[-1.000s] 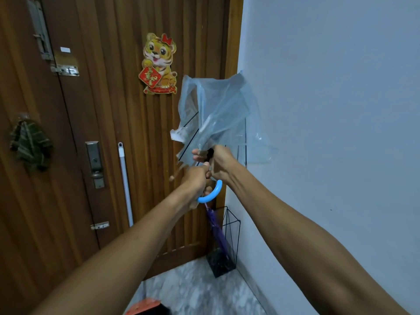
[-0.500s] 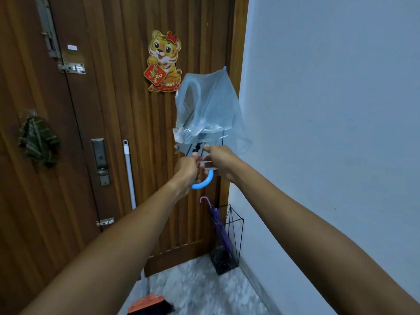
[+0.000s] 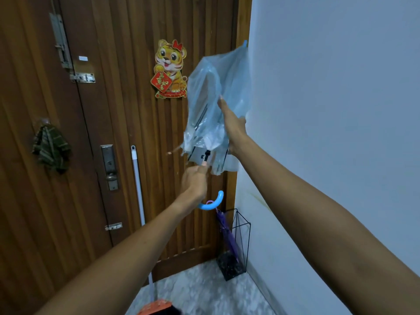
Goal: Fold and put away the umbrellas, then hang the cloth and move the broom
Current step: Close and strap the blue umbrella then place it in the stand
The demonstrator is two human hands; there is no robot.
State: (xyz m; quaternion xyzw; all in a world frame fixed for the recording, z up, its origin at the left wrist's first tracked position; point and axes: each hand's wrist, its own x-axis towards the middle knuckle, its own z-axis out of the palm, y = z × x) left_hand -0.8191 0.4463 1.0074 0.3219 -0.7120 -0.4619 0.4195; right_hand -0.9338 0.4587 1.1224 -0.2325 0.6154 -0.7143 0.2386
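A clear blue-tinted umbrella [image 3: 218, 94] points upward in front of the door, its canopy collapsed and loose. My left hand [image 3: 195, 183] grips its shaft just above the curved blue handle [image 3: 212, 202]. My right hand [image 3: 231, 123] lies with straight fingers against the right side of the canopy. A folded purple umbrella [image 3: 225, 230] stands in the black wire stand [image 3: 238, 246] in the corner. A dark green striped cloth [image 3: 51, 147] hangs on a door hook. The broom [image 3: 138, 189], white-handled with an orange head, leans on the door.
The wooden door [image 3: 127, 123] with a lock plate [image 3: 109, 167] and a tiger sticker [image 3: 169, 69] fills the left. A pale wall [image 3: 329, 110] closes the right side. Marble floor [image 3: 204, 289] shows below.
My right hand left the shaft near the handle and moved up onto the canopy. The umbrella rose and its canopy drew in narrower. My view shifted a little downward.
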